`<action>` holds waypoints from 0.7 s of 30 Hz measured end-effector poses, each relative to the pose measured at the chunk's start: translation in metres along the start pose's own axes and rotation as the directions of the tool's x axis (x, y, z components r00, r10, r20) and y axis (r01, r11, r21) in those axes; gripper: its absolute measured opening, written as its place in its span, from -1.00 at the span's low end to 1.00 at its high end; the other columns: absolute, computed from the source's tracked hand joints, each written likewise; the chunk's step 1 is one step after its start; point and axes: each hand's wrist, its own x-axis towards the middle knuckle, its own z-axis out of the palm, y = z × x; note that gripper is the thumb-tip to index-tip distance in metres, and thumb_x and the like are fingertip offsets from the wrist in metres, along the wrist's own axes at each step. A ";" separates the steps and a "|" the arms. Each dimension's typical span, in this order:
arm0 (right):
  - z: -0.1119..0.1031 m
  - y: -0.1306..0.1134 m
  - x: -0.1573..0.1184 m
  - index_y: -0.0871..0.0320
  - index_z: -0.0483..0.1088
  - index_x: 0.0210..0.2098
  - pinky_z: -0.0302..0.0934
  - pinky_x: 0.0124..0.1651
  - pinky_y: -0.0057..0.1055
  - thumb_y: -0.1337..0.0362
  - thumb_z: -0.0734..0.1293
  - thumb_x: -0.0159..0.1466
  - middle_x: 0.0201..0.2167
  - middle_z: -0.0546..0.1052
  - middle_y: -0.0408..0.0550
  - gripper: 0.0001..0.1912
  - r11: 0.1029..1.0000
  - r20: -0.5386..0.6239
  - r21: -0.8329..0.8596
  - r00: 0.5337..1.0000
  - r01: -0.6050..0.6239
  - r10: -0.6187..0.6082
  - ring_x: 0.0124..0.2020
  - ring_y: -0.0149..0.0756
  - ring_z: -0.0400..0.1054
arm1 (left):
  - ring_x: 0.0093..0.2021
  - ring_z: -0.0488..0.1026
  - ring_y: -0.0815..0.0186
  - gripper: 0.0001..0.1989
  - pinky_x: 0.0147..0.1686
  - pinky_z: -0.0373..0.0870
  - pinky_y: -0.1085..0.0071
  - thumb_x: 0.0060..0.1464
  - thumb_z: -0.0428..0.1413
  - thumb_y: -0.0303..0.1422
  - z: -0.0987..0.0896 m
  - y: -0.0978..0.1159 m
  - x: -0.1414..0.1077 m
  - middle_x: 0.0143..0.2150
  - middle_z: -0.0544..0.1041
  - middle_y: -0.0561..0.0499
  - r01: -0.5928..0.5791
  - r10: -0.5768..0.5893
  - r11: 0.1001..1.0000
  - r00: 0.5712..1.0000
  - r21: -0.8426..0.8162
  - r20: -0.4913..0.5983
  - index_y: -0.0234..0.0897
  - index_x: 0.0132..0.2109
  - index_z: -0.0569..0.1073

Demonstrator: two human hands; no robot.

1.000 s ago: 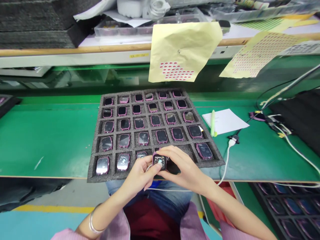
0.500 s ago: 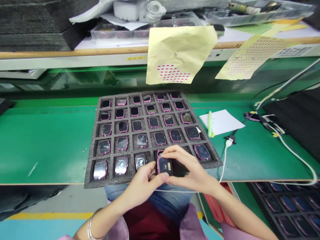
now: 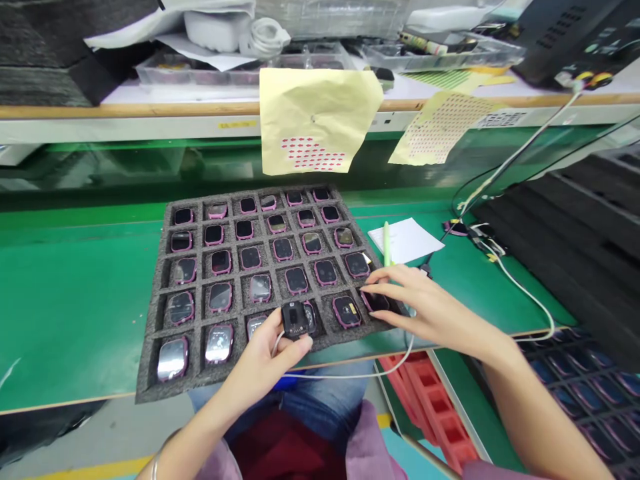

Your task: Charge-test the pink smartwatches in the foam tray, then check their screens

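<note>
A grey foam tray (image 3: 145, 363) holds rows of purple-framed smartwatch bodies in its cells. In my left hand (image 3: 273, 350), over the tray's front edge, is a small black charging dock (image 3: 296, 319) with a white cable running from it. It partly covers a watch in the cell behind. My right hand (image 3: 415, 300) has its fingers around a watch (image 3: 375, 301) in the front right corner cell; the watch still sits in the cell. Between the hands, a watch with a yellow label (image 3: 347, 311) lies face up in its cell.
A white paper pad (image 3: 413, 239) with a green pen (image 3: 387, 243) lies behind the tray. The white cable (image 3: 345, 377) loops along the table's front edge. Red trays (image 3: 435, 407) and another watch tray (image 3: 575, 387) are lower right. Yellow paper (image 3: 320, 113) hangs from the shelf.
The labelled watch that both hands held is now in a front-row cell. My right hand has moved right to the corner watch, and my left hand keeps the black dock. The view has shifted right.
</note>
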 end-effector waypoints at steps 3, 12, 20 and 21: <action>-0.002 0.015 -0.002 0.16 0.38 0.05 0.31 -0.12 -0.05 0.21 0.36 0.24 -0.09 0.40 0.15 -0.60 0.992 0.037 -0.122 0.998 -0.039 0.044 -0.12 0.05 0.37 | -0.56 0.08 0.55 -0.69 -0.60 0.00 0.56 0.13 0.17 -0.25 0.000 -0.003 0.002 -0.29 0.38 0.06 0.028 -0.028 1.000 0.999 0.007 0.016 -0.29 -0.03 0.37; 0.006 0.016 -0.003 0.13 0.32 -0.07 0.30 -0.20 -0.11 0.09 0.27 0.32 -0.15 0.43 0.10 -0.71 0.990 0.041 -0.124 0.997 -0.063 0.068 -0.19 0.02 0.39 | -0.59 0.04 0.58 -0.72 -0.65 -0.07 0.56 0.11 0.16 -0.24 -0.001 -0.004 0.005 -0.31 0.34 0.08 0.030 -0.030 0.999 0.998 0.019 0.047 -0.33 -0.11 0.34; 0.007 0.021 0.000 0.22 0.32 0.03 0.32 -0.08 -0.14 0.18 0.26 0.32 -0.06 0.36 0.16 -0.65 0.997 0.136 -0.074 0.990 -0.033 0.043 -0.09 0.00 0.37 | -0.57 0.07 0.56 -0.75 -0.61 -0.01 0.57 0.14 0.13 -0.30 -0.003 -0.008 0.004 -0.28 0.35 0.07 0.006 -0.011 0.998 0.996 0.058 0.085 -0.33 -0.09 0.32; 0.006 0.023 0.000 0.22 0.34 0.03 0.32 -0.08 -0.14 0.18 0.28 0.31 -0.07 0.36 0.16 -0.65 0.995 0.140 -0.089 0.989 -0.034 0.047 -0.09 0.01 0.37 | -0.56 0.08 0.56 -0.76 -0.61 0.00 0.57 0.14 0.13 -0.31 -0.004 -0.009 0.004 -0.28 0.36 0.07 0.003 -0.009 0.998 0.996 0.058 0.088 -0.33 -0.10 0.32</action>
